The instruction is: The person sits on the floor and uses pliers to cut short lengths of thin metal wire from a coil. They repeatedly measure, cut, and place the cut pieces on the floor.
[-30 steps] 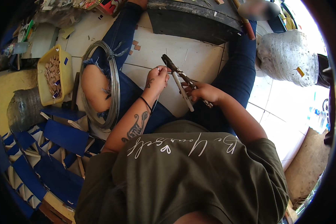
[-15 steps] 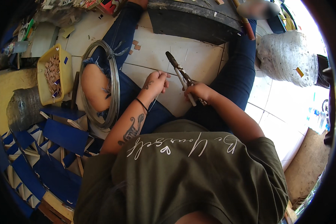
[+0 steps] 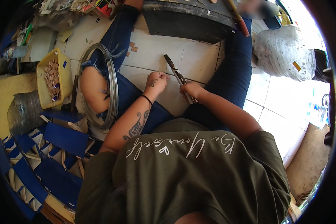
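Gripping pliers (image 3: 176, 73) right hand (image 3: 190, 89) (left hand (image 3: 155, 83) fisted)

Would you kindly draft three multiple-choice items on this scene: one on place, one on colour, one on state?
1. Where does the wire coil rest?
A. on the person's left knee
B. in the tray
C. on the sack

2. What colour is the tray of small pieces?
A. red
B. yellow
C. white

3. What is the right hand doing?
A. lying open
B. gripping pliers
C. holding a cup

Answers: 1 A, the coil rings the knee; 2 B, its rim is yellow; 3 B, fingers wrap the handles, while the left hand is fisted alongside.
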### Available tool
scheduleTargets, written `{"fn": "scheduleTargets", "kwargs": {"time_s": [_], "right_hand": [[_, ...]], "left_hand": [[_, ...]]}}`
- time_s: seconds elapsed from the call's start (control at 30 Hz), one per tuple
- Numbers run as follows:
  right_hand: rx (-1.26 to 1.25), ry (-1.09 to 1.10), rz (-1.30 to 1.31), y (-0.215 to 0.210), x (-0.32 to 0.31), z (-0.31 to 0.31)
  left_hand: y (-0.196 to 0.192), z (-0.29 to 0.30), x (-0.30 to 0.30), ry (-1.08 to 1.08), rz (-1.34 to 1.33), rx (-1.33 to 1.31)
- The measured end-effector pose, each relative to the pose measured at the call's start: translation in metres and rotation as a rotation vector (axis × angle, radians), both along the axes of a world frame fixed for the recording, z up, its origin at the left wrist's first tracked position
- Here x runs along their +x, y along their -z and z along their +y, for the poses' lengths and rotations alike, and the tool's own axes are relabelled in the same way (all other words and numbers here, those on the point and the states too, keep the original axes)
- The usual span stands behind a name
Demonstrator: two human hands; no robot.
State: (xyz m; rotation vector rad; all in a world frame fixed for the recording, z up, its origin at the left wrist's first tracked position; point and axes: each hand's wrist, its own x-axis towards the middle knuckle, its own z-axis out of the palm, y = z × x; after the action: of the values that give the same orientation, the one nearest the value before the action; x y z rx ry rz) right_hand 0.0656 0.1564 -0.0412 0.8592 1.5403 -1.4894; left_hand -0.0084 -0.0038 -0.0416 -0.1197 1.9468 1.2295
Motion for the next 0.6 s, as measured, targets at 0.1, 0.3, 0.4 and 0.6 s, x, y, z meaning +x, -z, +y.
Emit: {"fn": "scheduleTargets", "kwargs": {"time_s": [0.1, 0.3, 0.4, 0.6], "right_hand": [[-0.028, 0.057, 0.006, -0.006, 0.0, -0.001], [-0.347, 0.079, 0.17, -0.037, 0.011, 0.021], [-0.401, 0.025, 0.174, -0.053, 0.018, 0.026], [-0.404, -0.075, 0.182, -0.064, 0.01, 0.03]], "left_hand": [[-0.006, -0.002, -0.001, -0.008, -0.019, 0.009], [-0.026, -0.004, -0.006, -0.112, -0.085, 0.185], [-0.033, -0.001, -0.01, -0.129, -0.063, 0.213], [-0.037, 0.006, -0.017, -0.158, -0.05, 0.223]]}}
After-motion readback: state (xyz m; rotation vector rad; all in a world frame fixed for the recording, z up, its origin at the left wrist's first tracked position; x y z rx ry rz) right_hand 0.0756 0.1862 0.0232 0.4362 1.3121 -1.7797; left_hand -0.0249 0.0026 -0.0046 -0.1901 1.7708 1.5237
